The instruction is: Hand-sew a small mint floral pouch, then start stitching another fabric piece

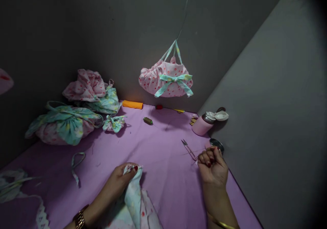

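My left hand (127,174) is closed on the gathered edge of a printed fabric piece (134,191), light blue-green on one side and pink-dotted on the other. The cloth hangs down toward the bottom of the head view. To the right, my right hand (213,166) is raised with its fingers curled and the thumb pressed against them. Whatever it pinches is too small to make out; a faint thread seems to run leftward near it. Thread snips (188,149) lie just left of those fingers, and a dark round lid or tin (216,144) is partly hidden behind them.
A pink bottle (201,125) with an open white lid stands at the right wall. A dotted pouch (168,79) hangs from a cord. Sewn fabric bags (67,123) pile up at left. A green thread spool (148,120), an orange roll (132,104) and lace (42,213) lie on the purple tabletop (171,174).
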Demonstrator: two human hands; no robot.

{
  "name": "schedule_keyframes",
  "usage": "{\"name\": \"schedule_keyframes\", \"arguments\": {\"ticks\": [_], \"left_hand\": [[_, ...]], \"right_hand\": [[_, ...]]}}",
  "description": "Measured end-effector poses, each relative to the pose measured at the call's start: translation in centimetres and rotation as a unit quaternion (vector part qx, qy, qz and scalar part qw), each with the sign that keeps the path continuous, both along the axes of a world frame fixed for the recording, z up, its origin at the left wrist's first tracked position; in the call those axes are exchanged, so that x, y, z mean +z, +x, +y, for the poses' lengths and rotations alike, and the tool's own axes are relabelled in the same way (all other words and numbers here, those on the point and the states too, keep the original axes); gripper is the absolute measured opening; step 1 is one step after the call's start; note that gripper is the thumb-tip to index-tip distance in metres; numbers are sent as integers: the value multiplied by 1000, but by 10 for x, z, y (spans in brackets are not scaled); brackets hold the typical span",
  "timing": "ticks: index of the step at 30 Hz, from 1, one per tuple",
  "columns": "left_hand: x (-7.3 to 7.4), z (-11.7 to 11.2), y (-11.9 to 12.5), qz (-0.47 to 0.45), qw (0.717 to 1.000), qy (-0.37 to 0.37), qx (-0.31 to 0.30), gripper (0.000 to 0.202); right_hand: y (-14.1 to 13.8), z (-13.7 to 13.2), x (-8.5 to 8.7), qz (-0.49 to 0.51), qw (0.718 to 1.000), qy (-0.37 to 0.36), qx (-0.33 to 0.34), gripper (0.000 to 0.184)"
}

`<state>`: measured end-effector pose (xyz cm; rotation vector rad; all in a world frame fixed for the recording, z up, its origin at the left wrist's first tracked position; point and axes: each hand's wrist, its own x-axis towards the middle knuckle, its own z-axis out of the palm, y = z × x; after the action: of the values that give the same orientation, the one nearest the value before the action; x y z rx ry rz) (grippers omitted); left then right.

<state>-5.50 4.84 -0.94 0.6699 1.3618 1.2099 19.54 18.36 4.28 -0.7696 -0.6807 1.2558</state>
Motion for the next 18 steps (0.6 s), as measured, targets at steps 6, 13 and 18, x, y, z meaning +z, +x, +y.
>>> {"name": "schedule_keyframes", "arguments": {"ticks": [6, 13, 18], "left_hand": [[3, 0, 2, -9, 1000, 5, 0, 38], [8, 0, 4, -22, 999, 33, -11, 42], [7, 1, 6, -21, 999, 34, -4, 39]], "right_hand": [[-40, -18, -21, -159, 986, -36, 28, 37], [-102, -71, -51, -331, 860, -43, 385, 21], [-101, -73, -54, -353, 867, 11, 351, 19]]}}
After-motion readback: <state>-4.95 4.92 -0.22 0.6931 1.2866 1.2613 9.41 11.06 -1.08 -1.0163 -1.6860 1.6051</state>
